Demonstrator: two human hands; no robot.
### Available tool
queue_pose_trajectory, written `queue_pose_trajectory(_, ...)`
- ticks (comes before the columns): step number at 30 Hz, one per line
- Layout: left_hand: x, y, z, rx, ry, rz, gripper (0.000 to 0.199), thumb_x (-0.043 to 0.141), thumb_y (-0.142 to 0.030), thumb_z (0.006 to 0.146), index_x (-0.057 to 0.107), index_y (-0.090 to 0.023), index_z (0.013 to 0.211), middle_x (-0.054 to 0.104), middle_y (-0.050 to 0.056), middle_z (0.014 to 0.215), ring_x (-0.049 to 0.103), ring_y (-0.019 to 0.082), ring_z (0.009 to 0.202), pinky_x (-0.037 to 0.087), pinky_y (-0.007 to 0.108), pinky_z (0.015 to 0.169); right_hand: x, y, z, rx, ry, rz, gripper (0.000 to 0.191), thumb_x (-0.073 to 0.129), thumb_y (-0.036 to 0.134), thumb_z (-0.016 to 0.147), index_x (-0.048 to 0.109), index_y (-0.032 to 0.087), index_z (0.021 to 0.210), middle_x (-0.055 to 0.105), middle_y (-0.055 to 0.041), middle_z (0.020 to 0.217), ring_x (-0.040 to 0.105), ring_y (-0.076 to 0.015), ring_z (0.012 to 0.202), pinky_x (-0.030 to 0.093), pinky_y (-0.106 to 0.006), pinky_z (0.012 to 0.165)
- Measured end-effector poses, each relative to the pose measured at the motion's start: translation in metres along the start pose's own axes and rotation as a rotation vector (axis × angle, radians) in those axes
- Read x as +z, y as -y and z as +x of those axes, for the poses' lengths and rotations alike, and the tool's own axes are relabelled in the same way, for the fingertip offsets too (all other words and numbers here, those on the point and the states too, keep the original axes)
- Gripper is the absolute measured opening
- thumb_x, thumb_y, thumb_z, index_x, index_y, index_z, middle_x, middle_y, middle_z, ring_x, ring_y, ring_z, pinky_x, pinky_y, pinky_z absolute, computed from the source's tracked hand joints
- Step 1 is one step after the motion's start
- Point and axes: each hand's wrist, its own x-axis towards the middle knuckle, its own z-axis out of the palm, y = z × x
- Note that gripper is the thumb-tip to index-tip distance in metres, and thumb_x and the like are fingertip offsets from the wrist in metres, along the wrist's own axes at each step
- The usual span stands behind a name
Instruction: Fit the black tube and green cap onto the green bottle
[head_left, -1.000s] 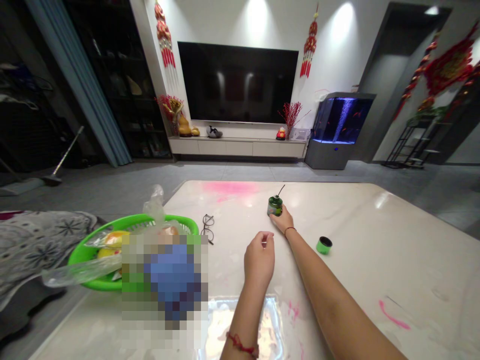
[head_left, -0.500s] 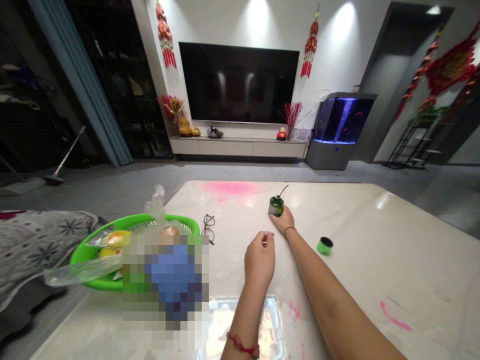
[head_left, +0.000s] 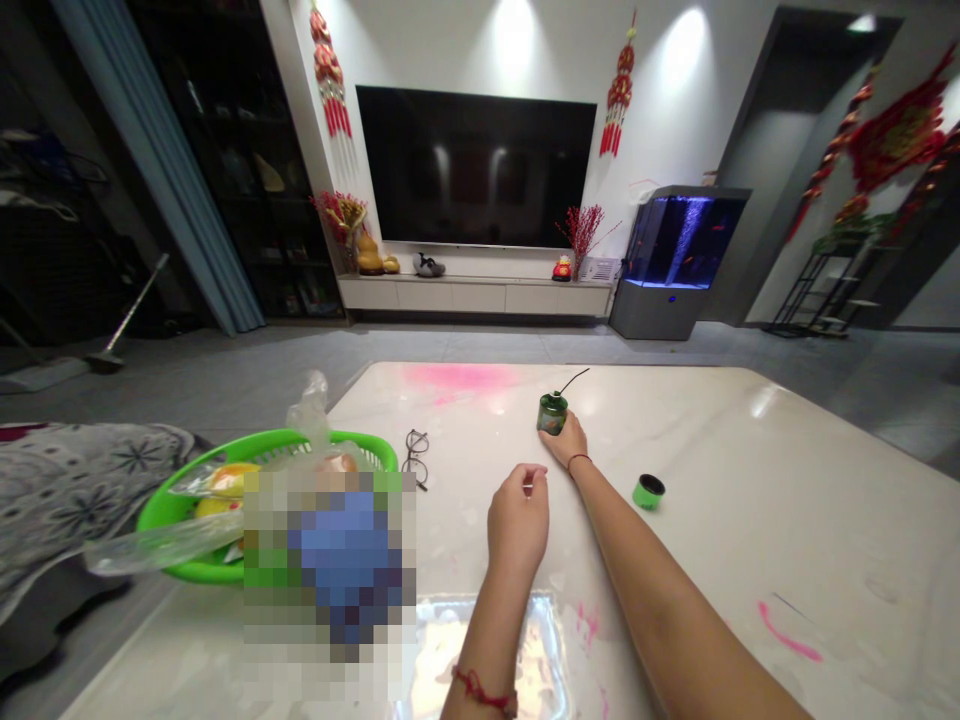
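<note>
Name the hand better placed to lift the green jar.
Right, probably: the right hand is already touching the green jar, while the left hand rests apart from it, nearer the person.

The 1 head-worn camera looks forward and down from just behind the white marble table (head_left: 757, 500), close above it, facing its far edge.

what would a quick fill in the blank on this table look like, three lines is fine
The right hand touches a small ____ jar with a thin black stalk on top.
The left hand has a ____ string bracelet at its wrist.
A green plastic basket sits on the pale tabletop, just left of a pair of ____.

Missing words: green; red; eyeglasses
</note>
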Motion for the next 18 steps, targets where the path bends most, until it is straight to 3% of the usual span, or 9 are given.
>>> queue_pose_trajectory(18,-0.0001,0.0008,0.002,-0.014,0.012,-0.025,0.025,0.041,-0.031,0.078,0.062,-0.02,0.086,0.067,0.005,0.087,0.06,0.016,0.082,0.044,0.026,0.077,-0.0066,0.0049,-0.0022,0.038,0.079,-0.086,0.058,0.062,0.036,0.061,0.044,0.019,0.114,0.064,-0.0086,0.098,0.06,-0.0247,0.091,0.045,-0.032,0.077)
